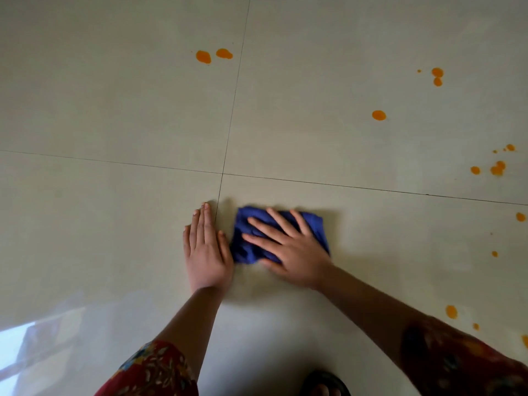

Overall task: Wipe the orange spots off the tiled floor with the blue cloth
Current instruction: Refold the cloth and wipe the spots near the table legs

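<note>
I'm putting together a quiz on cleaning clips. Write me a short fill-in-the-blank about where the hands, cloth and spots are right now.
1. The right hand presses with spread fingers on the ____ cloth.
2. The left hand lies flat on the tiled floor, to the ____ of the cloth.
3. More of the orange spots lie on the ____ side of the picture.

Missing words: blue; left; right.

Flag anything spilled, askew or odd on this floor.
Orange spots are spattered across the pale tiled floor: two ahead by a grout line, the rest scattered to the right. The blue cloth, pressed flat by the right hand, touches none visible; the left hand rests on bare tile beside it.
</note>
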`<state>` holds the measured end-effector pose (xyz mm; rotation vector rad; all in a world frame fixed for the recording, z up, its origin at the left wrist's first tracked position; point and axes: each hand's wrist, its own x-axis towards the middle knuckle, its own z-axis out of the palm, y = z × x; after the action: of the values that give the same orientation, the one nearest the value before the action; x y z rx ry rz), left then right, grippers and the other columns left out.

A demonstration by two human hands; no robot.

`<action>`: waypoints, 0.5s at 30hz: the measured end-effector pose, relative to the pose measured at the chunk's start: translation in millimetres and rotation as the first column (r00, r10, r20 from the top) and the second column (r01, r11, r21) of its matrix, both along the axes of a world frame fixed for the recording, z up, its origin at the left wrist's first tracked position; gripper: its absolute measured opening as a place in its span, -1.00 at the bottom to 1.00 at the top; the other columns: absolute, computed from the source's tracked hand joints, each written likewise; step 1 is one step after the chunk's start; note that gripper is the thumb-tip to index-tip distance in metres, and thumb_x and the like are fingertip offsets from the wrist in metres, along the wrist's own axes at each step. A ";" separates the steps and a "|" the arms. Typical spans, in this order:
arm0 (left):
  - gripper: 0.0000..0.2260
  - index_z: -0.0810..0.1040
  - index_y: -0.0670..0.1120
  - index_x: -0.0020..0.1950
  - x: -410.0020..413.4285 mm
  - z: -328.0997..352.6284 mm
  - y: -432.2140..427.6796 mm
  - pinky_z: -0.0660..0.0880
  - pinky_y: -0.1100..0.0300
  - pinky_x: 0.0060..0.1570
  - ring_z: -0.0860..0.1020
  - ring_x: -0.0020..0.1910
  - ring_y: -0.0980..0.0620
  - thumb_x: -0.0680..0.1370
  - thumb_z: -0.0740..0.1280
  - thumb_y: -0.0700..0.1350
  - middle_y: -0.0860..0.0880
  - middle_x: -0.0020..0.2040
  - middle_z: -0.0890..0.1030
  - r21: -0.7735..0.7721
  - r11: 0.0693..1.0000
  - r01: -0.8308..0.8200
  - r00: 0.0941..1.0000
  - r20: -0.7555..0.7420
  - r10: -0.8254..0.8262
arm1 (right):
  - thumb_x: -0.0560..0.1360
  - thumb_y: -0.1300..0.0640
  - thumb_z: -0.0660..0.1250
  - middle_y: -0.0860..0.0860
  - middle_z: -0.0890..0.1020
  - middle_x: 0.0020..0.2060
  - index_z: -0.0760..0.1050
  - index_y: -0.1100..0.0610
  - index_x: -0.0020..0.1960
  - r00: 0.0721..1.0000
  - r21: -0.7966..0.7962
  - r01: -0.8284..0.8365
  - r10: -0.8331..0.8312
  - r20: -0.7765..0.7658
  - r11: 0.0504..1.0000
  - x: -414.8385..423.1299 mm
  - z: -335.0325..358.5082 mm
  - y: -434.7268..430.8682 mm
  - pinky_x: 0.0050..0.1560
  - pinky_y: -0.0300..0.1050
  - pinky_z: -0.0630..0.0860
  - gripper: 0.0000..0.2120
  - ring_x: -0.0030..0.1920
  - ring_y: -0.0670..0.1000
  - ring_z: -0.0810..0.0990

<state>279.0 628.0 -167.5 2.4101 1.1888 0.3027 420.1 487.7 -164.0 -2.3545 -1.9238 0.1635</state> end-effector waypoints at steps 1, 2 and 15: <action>-0.51 0.17 -0.13 0.54 0.2 0.8 0.4 0.01 0.08 0.49 0.17 0.52 -0.01 0.61 -0.05 -0.05 -0.04 0.52 0.26 0.006 1.000 0.005 1.000 -0.002 -0.005 | 0.58 -0.23 0.06 -0.15 0.17 0.53 0.16 -0.23 0.51 1.000 -0.007 -0.001 0.002 0.014 1.000 14.5 -0.4 -21.1 0.47 0.26 0.02 -0.50 0.55 0.06 0.10; -0.51 0.17 -0.12 0.54 0.8 1.4 0.7 -0.01 0.08 0.50 0.15 0.52 0.00 0.61 -0.05 -0.04 -0.03 0.53 0.24 0.013 1.000 0.010 1.000 -0.011 -0.010 | 0.57 -0.22 0.06 -0.15 0.18 0.53 0.15 -0.24 0.51 0.998 -0.028 0.059 -0.058 0.032 0.998 35.2 -2.4 -38.6 0.45 0.28 0.05 -0.49 0.54 0.07 0.11; -0.54 0.27 -0.02 0.50 2.5 5.6 -1.2 -0.01 0.01 0.48 0.10 0.53 0.03 0.60 -0.01 0.00 0.05 0.54 0.21 0.059 0.955 0.290 0.942 -0.195 -0.274 | 0.56 -0.25 0.09 -0.13 0.10 0.55 0.11 -0.22 0.53 0.990 -0.077 0.141 -0.141 -0.001 0.987 -25.8 -1.3 -93.3 0.45 0.28 0.01 -0.45 0.56 0.11 0.04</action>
<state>281.5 626.8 -161.9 2.6911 0.8993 0.0417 394.4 394.3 -165.3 -2.5247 -1.7700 0.2374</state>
